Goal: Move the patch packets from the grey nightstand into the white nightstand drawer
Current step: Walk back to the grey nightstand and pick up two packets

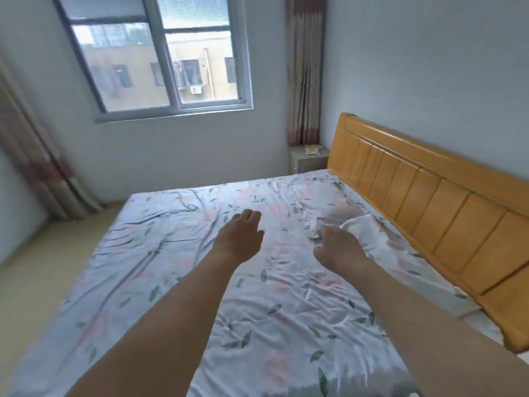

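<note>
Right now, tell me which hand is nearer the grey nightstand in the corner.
Right. The right hand hangs over the bed, below the grey nightstand by the headboard; the left hand is further left, both far short of it.

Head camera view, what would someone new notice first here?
Two bare forearms reach out over the floral bed sheet, left hand and right hand both empty above it. Right of them runs a wooden headboard, and past its far end, packets lie on a grey nightstand.

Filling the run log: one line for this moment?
left hand: open | right hand: open | packets: on grey nightstand | bed between
</note>
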